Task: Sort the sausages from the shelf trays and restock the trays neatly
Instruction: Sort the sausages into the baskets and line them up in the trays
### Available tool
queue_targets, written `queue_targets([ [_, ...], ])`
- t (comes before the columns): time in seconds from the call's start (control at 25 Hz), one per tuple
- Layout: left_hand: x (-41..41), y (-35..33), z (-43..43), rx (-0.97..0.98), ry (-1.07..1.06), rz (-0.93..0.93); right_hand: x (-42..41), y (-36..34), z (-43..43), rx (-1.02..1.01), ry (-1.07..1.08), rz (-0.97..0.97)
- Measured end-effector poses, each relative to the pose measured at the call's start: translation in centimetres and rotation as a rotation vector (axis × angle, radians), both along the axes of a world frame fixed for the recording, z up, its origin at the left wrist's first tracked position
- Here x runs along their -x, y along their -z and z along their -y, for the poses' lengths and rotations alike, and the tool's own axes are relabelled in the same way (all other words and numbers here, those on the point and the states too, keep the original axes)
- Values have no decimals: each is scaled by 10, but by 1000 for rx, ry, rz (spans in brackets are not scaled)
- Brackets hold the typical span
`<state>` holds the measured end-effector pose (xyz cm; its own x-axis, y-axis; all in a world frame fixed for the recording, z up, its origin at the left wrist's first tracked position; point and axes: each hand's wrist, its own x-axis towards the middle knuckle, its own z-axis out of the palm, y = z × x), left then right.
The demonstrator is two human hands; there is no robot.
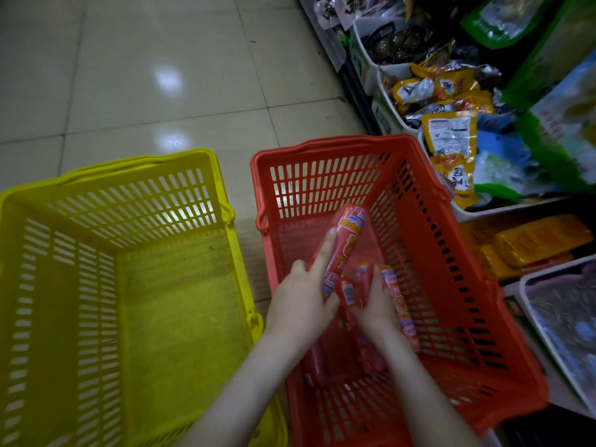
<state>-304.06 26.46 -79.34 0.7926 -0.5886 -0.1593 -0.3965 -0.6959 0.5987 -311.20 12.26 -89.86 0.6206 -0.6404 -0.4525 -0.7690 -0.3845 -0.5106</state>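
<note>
While both arms reach down into the red shopping basket (338,141), the left hand (300,304) grips the lower end of a thick red sausage (346,240), index finger laid straight along its wrapper and the other fingers curled round it. The sausage tilts up and away, its far end near the basket's back wall. Just beside it, the right hand (377,306) is closed round a slim red sausage (398,301) that runs along the hand's outer side. A short sausage with a white label (347,291) sits between the two hands; I cannot tell which hand holds it. More red sausages (371,359) lie on the basket's floor under the wrists, blurred. A yellow shopping basket (129,162) stands just to the left on the tiled floor (161,59). To the right, white shelf trays (385,101) hold yellow snack packets (451,140), with green bags (561,156) above them
</note>
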Motion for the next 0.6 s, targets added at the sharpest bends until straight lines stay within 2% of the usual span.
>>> queue_targets([
  [0.12, 4, -13, 3, 42, -72, -131, 8, -65, -4, -24, 148, 328],
  [0.24, 33, -51, 14, 161, -93, -253, 47, -153, -3, -93, 267, 493],
  [0.32, 68, -82, 24, 247, 12, -278, 93, -200, -2, -160, 363, 569],
  [0.44, 146, -130, 42, 313, 293, -331, 194, -255, -6, -205, 577, 639],
  [0.6, 278, -179, 55, 369, 628, -460, 350, -311, -27, -157, 798, 633],
])
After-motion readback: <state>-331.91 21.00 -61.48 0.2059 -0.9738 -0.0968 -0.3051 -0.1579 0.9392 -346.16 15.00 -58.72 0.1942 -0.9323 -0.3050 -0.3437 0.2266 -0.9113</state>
